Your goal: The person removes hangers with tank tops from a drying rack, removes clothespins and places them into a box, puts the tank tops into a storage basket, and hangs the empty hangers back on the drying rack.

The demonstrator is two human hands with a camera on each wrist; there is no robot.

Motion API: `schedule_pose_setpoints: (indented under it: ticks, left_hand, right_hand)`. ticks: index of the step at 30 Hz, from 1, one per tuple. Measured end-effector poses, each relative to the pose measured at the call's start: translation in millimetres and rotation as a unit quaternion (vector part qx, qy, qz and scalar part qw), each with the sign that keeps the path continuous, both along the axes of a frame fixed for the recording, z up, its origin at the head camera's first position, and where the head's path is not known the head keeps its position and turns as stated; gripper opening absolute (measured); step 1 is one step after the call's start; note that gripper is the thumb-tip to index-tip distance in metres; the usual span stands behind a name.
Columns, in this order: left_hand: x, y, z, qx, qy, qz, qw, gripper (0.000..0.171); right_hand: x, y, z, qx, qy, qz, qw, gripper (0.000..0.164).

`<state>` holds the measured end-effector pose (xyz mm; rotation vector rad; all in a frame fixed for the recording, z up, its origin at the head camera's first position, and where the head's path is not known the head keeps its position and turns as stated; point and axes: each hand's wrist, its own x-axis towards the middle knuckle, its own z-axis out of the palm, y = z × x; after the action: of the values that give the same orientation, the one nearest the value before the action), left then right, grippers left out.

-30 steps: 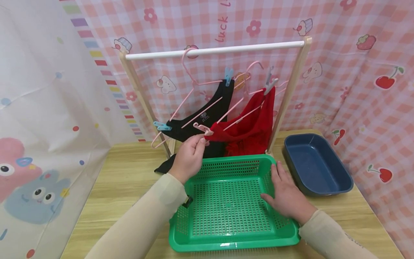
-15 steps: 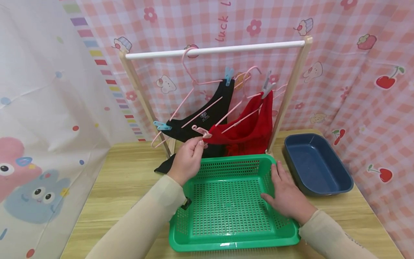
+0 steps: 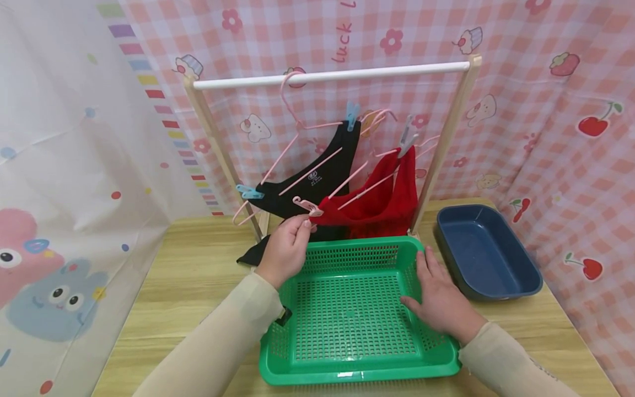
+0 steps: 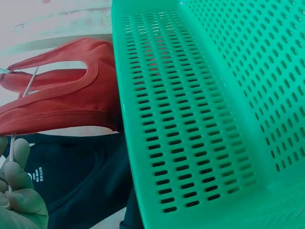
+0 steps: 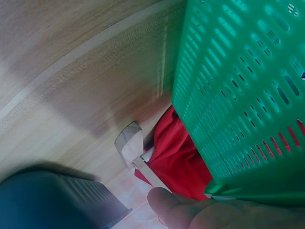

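The fingers of the left hand point(image 3: 284, 247) are curled and pinched on the near end of a pink hanger point(image 3: 367, 191), just beside a pink peg point(image 3: 307, 206). The fingers of the right hand point(image 3: 444, 303) lie extended on the right side of a green basket point(image 3: 357, 377), the thumb spread away over its inside. A red garment point(image 3: 367, 214) is on the held hanger, fastened by the pink peg at its near end and a grey peg point(image 3: 403, 150) at the far one; it hangs tilted behind the basket, the hanger's hook below a white bar point(image 3: 337, 76). Further left, a black garment point(image 3: 329, 182) hangs slanted from a second hanger point(image 3: 279, 159) hooked over that bar, with light blue pegs point(image 3: 353, 117) at both ends. The basket stands on a wood-grain worktop point(image 3: 168, 286), near a dark blue basin point(image 3: 481, 259) on its right.
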<state>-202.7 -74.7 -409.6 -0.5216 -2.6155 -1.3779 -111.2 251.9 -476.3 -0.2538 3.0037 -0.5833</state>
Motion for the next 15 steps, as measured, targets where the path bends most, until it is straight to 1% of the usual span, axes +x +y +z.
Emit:
schedule_pose_setpoints:
  ticks: [6, 15]
  left_hand:
    - [1.4, -0.6, -2.2, 0.002, -0.007, 0.0, 1.0, 0.037]
    - [0.9, -2.2, -7.5, 0.007, 0.009, -0.006, 0.9999, 0.036]
  right_hand:
    - [-0.7, 1.5, -0.3, -0.002, -0.006, 0.001, 1.0, 0.107]
    - [0.0, 0.6, 0.4, -0.002, 0.001, 0.002, 1.0, 0.107]
